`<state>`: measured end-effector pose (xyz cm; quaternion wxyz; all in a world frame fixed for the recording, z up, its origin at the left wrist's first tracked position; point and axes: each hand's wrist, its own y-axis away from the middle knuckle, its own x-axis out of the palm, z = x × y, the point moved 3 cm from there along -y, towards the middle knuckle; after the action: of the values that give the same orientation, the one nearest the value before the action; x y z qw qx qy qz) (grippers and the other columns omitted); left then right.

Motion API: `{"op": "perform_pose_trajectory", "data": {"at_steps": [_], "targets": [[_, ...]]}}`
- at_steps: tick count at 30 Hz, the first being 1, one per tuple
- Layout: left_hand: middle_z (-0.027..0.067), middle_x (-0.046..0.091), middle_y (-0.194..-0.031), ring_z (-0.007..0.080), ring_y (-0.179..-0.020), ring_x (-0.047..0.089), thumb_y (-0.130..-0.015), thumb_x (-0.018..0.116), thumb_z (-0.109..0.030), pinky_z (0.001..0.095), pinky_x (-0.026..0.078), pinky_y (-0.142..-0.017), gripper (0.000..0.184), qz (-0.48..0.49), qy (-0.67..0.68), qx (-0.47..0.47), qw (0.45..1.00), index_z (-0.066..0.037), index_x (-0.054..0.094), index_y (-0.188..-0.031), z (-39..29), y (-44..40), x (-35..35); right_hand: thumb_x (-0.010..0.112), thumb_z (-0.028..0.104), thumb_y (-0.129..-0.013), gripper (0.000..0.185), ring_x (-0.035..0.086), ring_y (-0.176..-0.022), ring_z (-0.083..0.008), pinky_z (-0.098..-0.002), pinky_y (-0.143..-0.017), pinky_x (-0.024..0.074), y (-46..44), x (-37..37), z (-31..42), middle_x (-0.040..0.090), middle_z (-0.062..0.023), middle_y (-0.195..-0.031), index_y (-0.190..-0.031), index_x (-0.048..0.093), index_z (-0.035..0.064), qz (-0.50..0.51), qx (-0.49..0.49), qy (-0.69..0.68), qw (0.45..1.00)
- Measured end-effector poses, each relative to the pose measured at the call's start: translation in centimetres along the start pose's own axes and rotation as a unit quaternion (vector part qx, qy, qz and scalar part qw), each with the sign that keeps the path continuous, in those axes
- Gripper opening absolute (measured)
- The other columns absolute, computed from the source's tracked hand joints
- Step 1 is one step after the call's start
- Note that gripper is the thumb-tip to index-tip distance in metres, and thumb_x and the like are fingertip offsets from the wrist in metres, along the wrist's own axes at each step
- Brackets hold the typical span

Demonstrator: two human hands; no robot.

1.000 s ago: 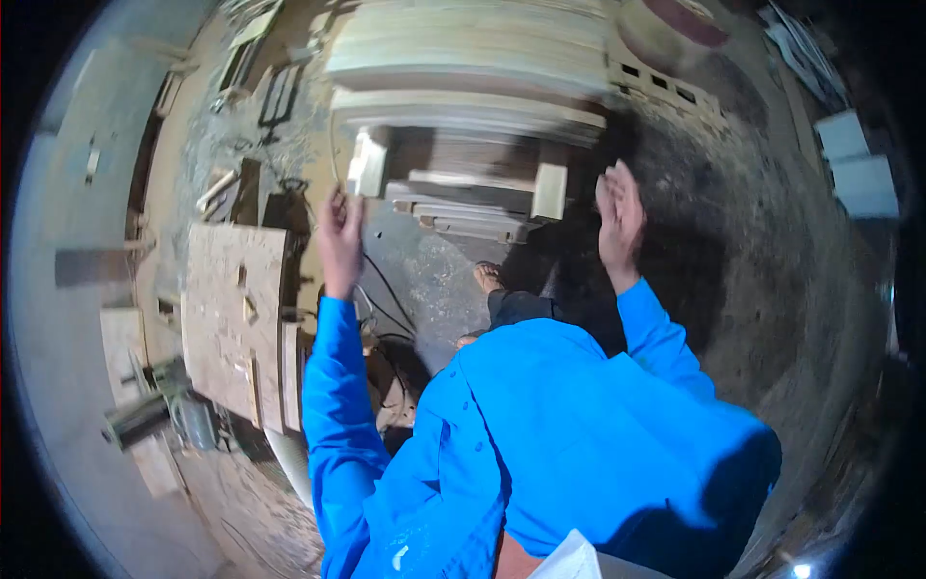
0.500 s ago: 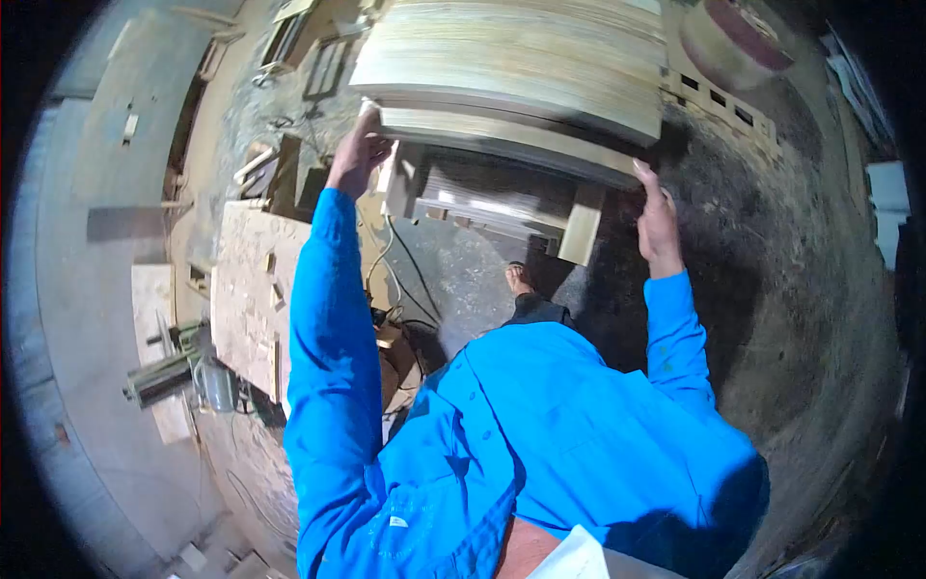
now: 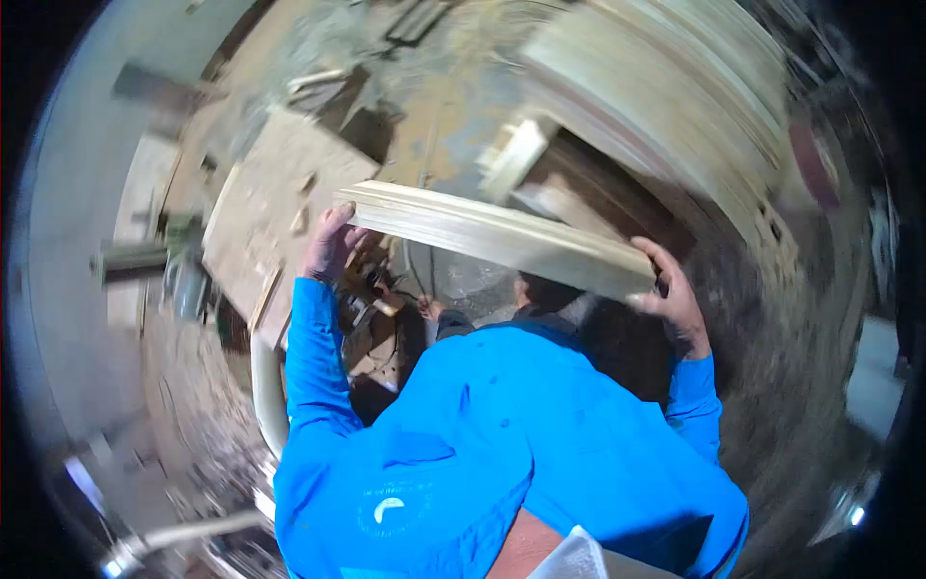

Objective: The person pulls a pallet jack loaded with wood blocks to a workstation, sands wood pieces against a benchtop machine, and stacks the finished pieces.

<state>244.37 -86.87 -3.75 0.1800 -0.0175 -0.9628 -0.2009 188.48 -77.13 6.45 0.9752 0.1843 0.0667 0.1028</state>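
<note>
A pale wooden board [image 3: 492, 236] spans the space in front of my chest, slightly tilted down to the right, with lengthwise lines along its face. I cannot tell whether it is one piece or a few laid together. My left hand [image 3: 331, 243] grips its left end, fingers closed round the corner. At the other end my right hand [image 3: 677, 304] clasps it, thumb on the near side and fingers over the far side. Beyond it a stack of similar boards [image 3: 666, 87] rests on a wooden support [image 3: 521, 159], blurred and apart from the held board.
To the left stands a low wooden worktable [image 3: 275, 179] with small offcuts on it. A greenish machine [image 3: 183, 275] sits farther left. Offcuts and cables lie on the floor near my feet. A red-banded round container [image 3: 813, 159] stands at the far right.
The board has come away from the stack's near edge toward my body, held in both hands. My view has turned, so the stack now appears at the upper right.
</note>
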Motion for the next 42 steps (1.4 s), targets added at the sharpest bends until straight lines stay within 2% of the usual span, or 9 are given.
{"op": "perform_pose_trajectory", "data": {"at_steps": [9, 14, 18, 23, 26, 29, 34, 39, 42], "targets": [[-0.002, 0.072, -0.098, 0.0101, -0.092, 0.067, -0.098, 0.073, -0.018, 0.0294, 0.055, -0.089, 0.019, -0.301, 0.278, 0.134, 0.902, -0.008, 0.071, -0.114, 3.5, 19.9, -24.1, 0.092, 0.034, -0.07, 0.092, 0.061, -0.127, -0.0259, -0.0396, -0.11, 0.0466, -16.5, 26.9, 5.5, 0.065, -0.0157, -0.132, -0.145, 0.052, 0.0003, 0.32, -0.143, 0.263, 0.899], [0.0088, 0.073, -0.123, 0.0231, -0.114, 0.069, -0.104, 0.066, -0.033, 0.0396, 0.053, -0.105, 0.038, -0.385, 0.386, 0.261, 0.797, -0.005, 0.066, -0.129, 3.8, 23.5, -36.5, 0.09, 0.032, -0.066, 0.092, 0.063, -0.124, -0.0286, -0.0411, -0.107, 0.0483, -24.5, 43.7, 9.3, 0.065, -0.0185, -0.131, -0.144, 0.053, 0.0005, 0.366, -0.27, 0.346, 0.821], [0.0092, 0.074, -0.12, 0.0253, -0.11, 0.07, -0.1, 0.064, -0.051, 0.0398, 0.056, -0.099, 0.051, -0.466, 0.374, 0.286, 0.749, -0.008, 0.071, -0.127, 2.8, 23.8, -44.2, 0.092, 0.031, -0.067, 0.094, 0.058, -0.13, -0.0368, -0.0442, -0.113, 0.0459, -30.7, 56.0, 10.3, 0.061, -0.0221, -0.136, -0.145, 0.05, 0.0001, 0.357, -0.431, 0.427, 0.711], [0.014, 0.073, -0.125, 0.0322, -0.114, 0.069, -0.098, 0.061, -0.06, 0.0487, 0.055, -0.101, 0.062, -0.512, 0.417, 0.306, 0.686, -0.006, 0.071, -0.127, 5.4, 23.0, -51.9, 0.092, 0.028, -0.067, 0.092, 0.056, -0.131, -0.0406, -0.0461, -0.114, 0.0459, -35.6, 66.3, 10.1, 0.059, -0.0235, -0.137, -0.143, 0.049, 0.0007, 0.384, -0.449, 0.467, 0.658], [0.0125, 0.072, -0.129, 0.0295, -0.114, 0.069, -0.101, 0.062, -0.053, 0.0458, 0.054, -0.101, 0.058, -0.564, 0.352, 0.228, 0.711, -0.005, 0.07, -0.133, 8.4, 22.4, -53.9, 0.092, 0.027, -0.066, 0.092, 0.056, -0.131, -0.041, -0.0463, -0.113, 0.0459, -38.2, 68.8, 9.9, 0.059, -0.0237, -0.136, -0.143, 0.049, 0.0009, 0.392, -0.445, 0.491, 0.638], [0.0104, 0.07, -0.133, 0.02, -0.117, 0.064, -0.105, 0.065, -0.035, 0.0335, 0.048, -0.104, 0.05, -0.636, 0.039, 0.173, 0.751, 0.0, 0.065, -0.14, 7.8, 23.2, -53.1, 0.092, 0.026, -0.066, 0.092, 0.056, -0.13, -0.0411, -0.0466, -0.113, 0.0458, -41.6, 69.9, 8.7, 0.059, -0.0237, -0.137, -0.143, 0.048, 0.0014, 0.404, -0.442, 0.494, 0.63], [0.0099, 0.071, -0.13, 0.0161, -0.116, 0.063, -0.106, 0.064, -0.031, 0.0307, 0.048, -0.101, 0.047, -0.658, -0.034, 0.161, 0.735, 0.003, 0.066, -0.138, 6.7, 21.6, -51.9, 0.091, 0.028, -0.066, 0.094, 0.055, -0.131, -0.0417, -0.0483, -0.114, 0.0445, -44.6, 70.0, 7.0, 0.059, -0.0236, -0.136, -0.144, 0.047, 0.0027, 0.402, -0.422, 0.525, 0.62], [0.0167, 0.075, -0.122, 0.0204, -0.11, 0.068, -0.104, 0.067, -0.029, 0.034, 0.051, -0.096, 0.045, -0.679, -0.17, 0.075, 0.71, 0.008, 0.068, -0.129, 4.2, 21.1, -50.6, 0.085, 0.052, -0.073, 0.085, 0.053, -0.134, -0.0411, -0.053, -0.115, 0.0412, -44.4, 69.9, 8.4, 0.059, -0.0236, -0.138, -0.138, 0.059, 0.0035, 0.406, -0.437, 0.612, 0.519], [0.0212, 0.074, -0.122, 0.023, -0.112, 0.068, -0.104, 0.067, -0.027, 0.0353, 0.051, -0.096, 0.043, -0.682, -0.159, 0.087, 0.709, 0.01, 0.068, -0.127, 3.2, 20.7, -49.3, 0.074, 0.061, -0.085, 0.073, 0.057, -0.127, -0.0404, -0.0543, -0.114, 0.04, -42.5, 74.2, 6.5, 0.063, -0.0187, -0.132, -0.135, 0.064, 0.0095, 0.403, -0.482, 0.507, 0.59]]}}
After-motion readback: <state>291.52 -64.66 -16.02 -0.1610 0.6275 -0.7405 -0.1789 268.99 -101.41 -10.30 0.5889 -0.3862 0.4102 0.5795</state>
